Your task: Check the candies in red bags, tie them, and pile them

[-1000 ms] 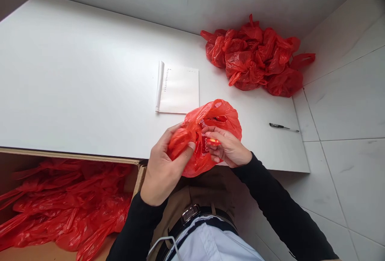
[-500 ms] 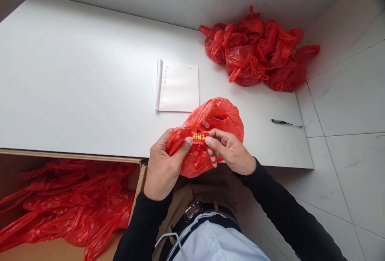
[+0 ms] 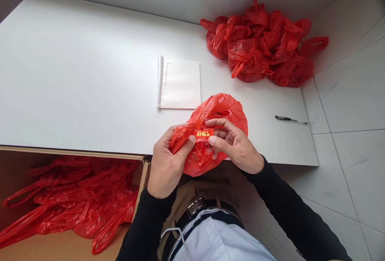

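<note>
My left hand (image 3: 168,160) is closed on the gathered edge of a red plastic bag (image 3: 198,168), just past the table's front edge. Its thumb also pins the left end of a small red wrapped packet (image 3: 203,134) with yellow characters, possibly a sweet. At the packet's other end, the thumb tip of my right hand (image 3: 236,146) touches the wrapper. The right index finger is lifted above it, apart from the thumb, and the other fingers are curved over the bag's opening. More red printed wrappers show inside the bag, partly covered by plastic and fingers.
Several filled red bags (image 3: 258,48) are heaped at the table's back right. An open notebook (image 3: 182,86) lies behind my hands, and a pen (image 3: 290,119) near the right edge. At lower left, a cardboard box (image 3: 141,184) holds more red bags (image 3: 81,200).
My right index finger has lifted off the packet and spread from the thumb, uncovering more of the yellow print. My left hand keeps its hold. The view has shifted slightly.
</note>
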A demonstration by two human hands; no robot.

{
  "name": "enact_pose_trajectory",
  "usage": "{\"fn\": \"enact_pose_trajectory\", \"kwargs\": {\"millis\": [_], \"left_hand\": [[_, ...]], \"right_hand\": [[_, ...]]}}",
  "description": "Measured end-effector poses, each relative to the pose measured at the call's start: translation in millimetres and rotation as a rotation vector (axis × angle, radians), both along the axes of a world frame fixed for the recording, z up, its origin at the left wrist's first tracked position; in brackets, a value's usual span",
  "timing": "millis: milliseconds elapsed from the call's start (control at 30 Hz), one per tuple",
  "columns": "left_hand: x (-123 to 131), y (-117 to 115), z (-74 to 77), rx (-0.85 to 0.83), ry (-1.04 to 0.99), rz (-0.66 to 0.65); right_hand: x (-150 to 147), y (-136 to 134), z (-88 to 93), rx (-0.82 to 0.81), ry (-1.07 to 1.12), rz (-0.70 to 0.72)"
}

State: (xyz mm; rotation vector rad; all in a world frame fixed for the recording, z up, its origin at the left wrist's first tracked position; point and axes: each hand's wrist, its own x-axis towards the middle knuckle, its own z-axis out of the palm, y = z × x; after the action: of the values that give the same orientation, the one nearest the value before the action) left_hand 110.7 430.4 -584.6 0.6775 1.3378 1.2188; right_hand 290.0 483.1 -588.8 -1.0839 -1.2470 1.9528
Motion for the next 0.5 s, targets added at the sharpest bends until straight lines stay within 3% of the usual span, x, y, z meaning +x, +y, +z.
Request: {"fn": "enact_pose_trajectory", "kwargs": {"millis": [133, 333, 500], "left_hand": [[1.2, -0.9, 4.7, 0.002, 0.036, -0.017], [1.3, -0.9, 9.3, 0.009, 0.115, -0.081], [1.5, -3.8, 2.2, 0.011, -0.003, -0.081]], "right_hand": [[0.4, -2.3, 2.0, 0.202, -0.14, -0.018], [2.3, -1.1, 7.8, 0.237, -0.243, 0.02], [5.7, -0.8, 13.9, 0.348, -0.332, 0.04]]}}
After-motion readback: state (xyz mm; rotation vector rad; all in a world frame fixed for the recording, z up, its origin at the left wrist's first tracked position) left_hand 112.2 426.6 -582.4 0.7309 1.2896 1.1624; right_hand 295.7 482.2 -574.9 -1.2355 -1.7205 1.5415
